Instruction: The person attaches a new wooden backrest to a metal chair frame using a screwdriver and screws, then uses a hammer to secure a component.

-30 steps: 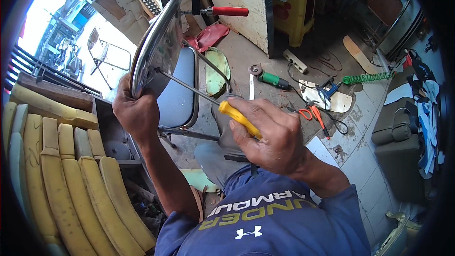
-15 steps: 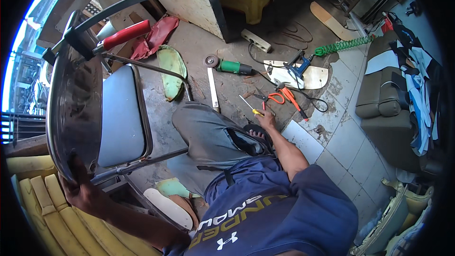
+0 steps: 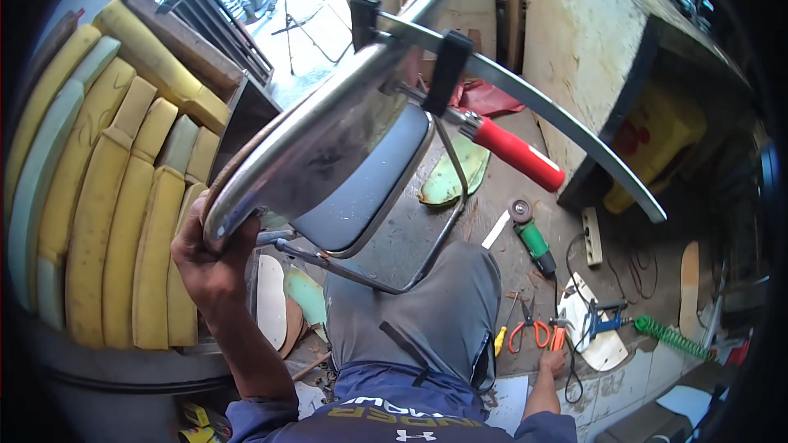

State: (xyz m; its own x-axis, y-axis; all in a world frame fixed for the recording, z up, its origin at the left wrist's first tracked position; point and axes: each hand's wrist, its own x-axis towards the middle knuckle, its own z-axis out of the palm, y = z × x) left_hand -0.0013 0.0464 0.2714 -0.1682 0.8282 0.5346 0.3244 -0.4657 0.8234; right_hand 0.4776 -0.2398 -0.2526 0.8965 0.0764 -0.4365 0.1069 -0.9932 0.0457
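Observation:
My left hand is closed round the lower corner of a folding chair's metal-rimmed backrest, which is tilted up. The chair's blue-grey seat shows beyond it. A bar clamp with a red handle is fixed to the far end of the backrest, its long bar reaching out to the right. Down on the floor at the right, my right hand is closed on the orange handles of a pair of pliers. Beside it lie orange-handled scissors and a yellow-handled screwdriver.
An angle grinder, a power strip and a blue air tool with a coiled green hose lie at the right. Yellow foam cushions stand stacked at the left. A worn white cabinet stands at the far right.
My view has swung to the left. My right hand has let go of the screwdriver, which lies on the floor, and has moved onto the pliers. My left hand keeps hold of the backrest.

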